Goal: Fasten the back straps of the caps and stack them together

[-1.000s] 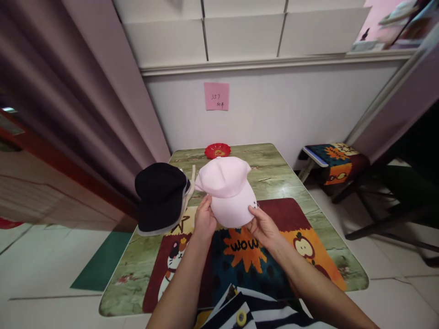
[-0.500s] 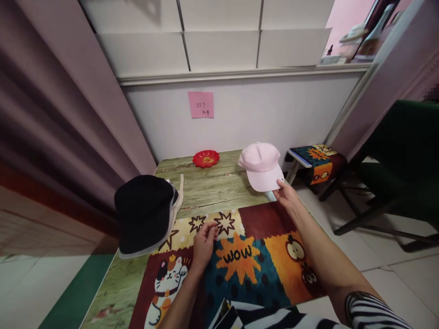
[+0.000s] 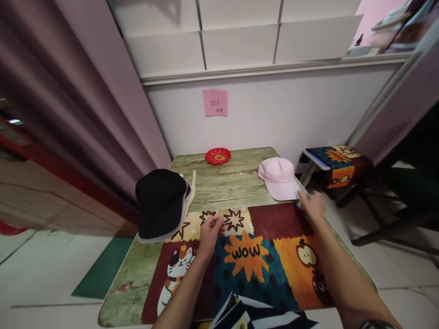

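Head view. We find the pink cap (image 3: 279,178) on the right side of the wood-patterned table (image 3: 226,183), near its right edge, crown up, its brim facing toward us and slightly right. Our right hand (image 3: 313,208) is just beside the brim's right end, on the near side, thumb toward the cap. Motion blur softens the fingers; we cannot tell whether they pinch the brim or have a small gap from it. The crown lies beyond the fingertips, to the left and farther from us.

Our left hand (image 3: 211,235) is over the patterned mat (image 3: 277,219), fingers loosely curled, thumb close to them; we cannot tell if the tips press together. It is well apart from the pink cap and nearer the black hat (image 3: 161,201), which we note at the table's left side, a pale strap (image 3: 194,183) at its right.

Farther back, by the wall (image 3: 267,109): a red scalloped dish (image 3: 209,158), left of the pink cap. Above it, a pink note (image 3: 215,103) marked 357.
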Demonstrator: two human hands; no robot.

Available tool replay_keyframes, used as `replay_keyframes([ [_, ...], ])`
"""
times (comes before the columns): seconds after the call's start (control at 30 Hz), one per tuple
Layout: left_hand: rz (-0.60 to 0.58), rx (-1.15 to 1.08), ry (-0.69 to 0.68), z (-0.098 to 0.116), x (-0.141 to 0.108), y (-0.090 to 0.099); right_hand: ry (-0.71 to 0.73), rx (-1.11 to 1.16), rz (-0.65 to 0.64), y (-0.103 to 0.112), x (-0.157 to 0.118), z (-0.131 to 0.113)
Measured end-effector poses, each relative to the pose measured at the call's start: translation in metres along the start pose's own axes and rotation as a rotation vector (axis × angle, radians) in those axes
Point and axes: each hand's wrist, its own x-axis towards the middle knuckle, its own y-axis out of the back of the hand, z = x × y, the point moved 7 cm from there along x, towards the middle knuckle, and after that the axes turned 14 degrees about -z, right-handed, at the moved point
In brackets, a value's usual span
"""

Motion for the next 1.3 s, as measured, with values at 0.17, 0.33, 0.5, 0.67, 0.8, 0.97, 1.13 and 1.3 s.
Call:
replay_keyframes([
  [0.17, 0.105, -0.029, -0.037, 0.032, 0.003, 0.001, 0.123, -0.398, 0.058, -0.013, -0.051, -0.047],
  [0.33, 0.052, -0.05, -0.108, 0.084, 0.008, -0.023, 0.487, -0.234, -0.496, -0.112, -0.126, -0.132],
  [0.5, 0.007, 0.01, -0.212, 0.151, 0.011, -0.026, 0.634, -0.036, -0.717, -0.167, -0.175, -0.216],
  [0.67, 0.072, 0.079, -0.265, 0.182, 0.016, -0.007, 0.642, 0.132, -0.713, -0.19, -0.176, -0.251],
  [0.8, 0.055, 0.144, -0.238, 0.15, 0.017, 0.009, 0.625, 0.19, -0.717, -0.203, -0.17, -0.235],
  [0.97, 0.368, 0.493, -0.37, 0.138, -0.005, 0.072, 0.654, 0.079, -0.859, -0.219, -0.17, -0.197],
  [1.13, 0.783, 0.936, -0.467, 0.187, -0.029, 0.14, 0.596, 0.099, -0.91, -0.216, -0.152, -0.18],
  [1.3, 0.749, 0.943, -0.043, 0.184, 0.002, 0.186, 0.549, 0.183, -0.86, -0.203, -0.133, -0.18],
])
